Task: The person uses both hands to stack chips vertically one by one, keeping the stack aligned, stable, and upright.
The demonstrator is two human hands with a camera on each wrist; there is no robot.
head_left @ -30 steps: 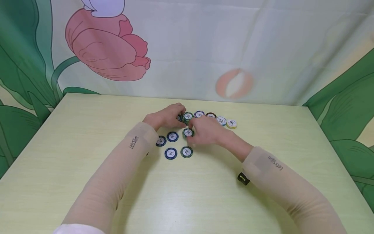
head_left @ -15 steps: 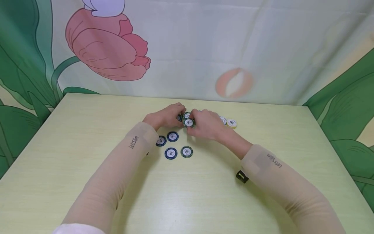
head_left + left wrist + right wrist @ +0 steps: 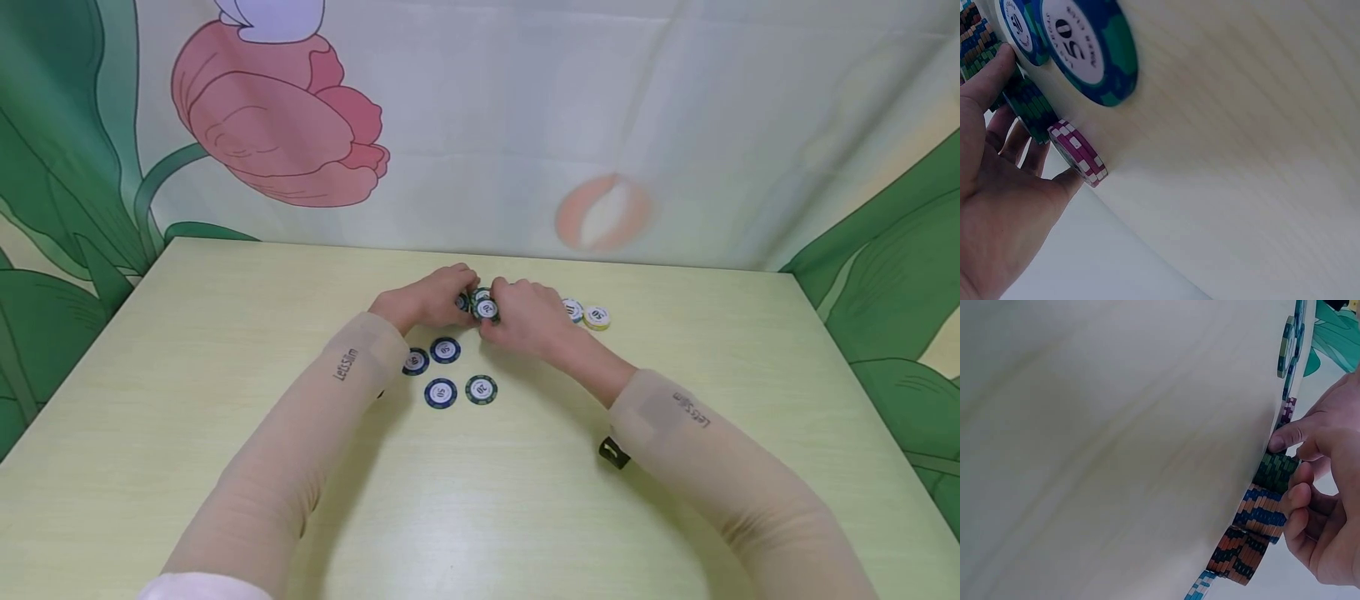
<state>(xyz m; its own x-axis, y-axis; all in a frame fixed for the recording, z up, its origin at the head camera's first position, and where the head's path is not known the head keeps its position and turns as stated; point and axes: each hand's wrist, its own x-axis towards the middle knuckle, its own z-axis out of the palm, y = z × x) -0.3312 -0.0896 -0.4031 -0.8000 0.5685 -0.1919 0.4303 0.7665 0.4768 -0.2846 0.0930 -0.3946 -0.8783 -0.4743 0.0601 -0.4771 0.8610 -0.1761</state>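
My right hand (image 3: 532, 315) pinches a green poker chip (image 3: 487, 309) marked 20, overlapping the front of the green chip stack (image 3: 482, 293). From the left, my left hand (image 3: 427, 298) curls round the stacks, its thumb in front and fingers behind. A dark blue chip stack (image 3: 462, 302) shows between its fingers. In the left wrist view, a purple-and-white stack (image 3: 1079, 153) stands by its little finger. Right of the green stack, the right wrist view has a blue-and-tan stack (image 3: 1260, 512); my right fingers partly cover it.
Loose blue chips (image 3: 441, 393) and one green 20 chip (image 3: 482, 389) lie flat nearer me. The row goes on rightward with a dark brown stack (image 3: 1239, 555), a light blue stack (image 3: 572, 310) and a yellow stack (image 3: 597, 317). A printed curtain (image 3: 480, 125) hangs behind the table.
My right hand has carried the green 20 chip from the tabletop away from me, up to the green stack. My left hand has stayed in place.
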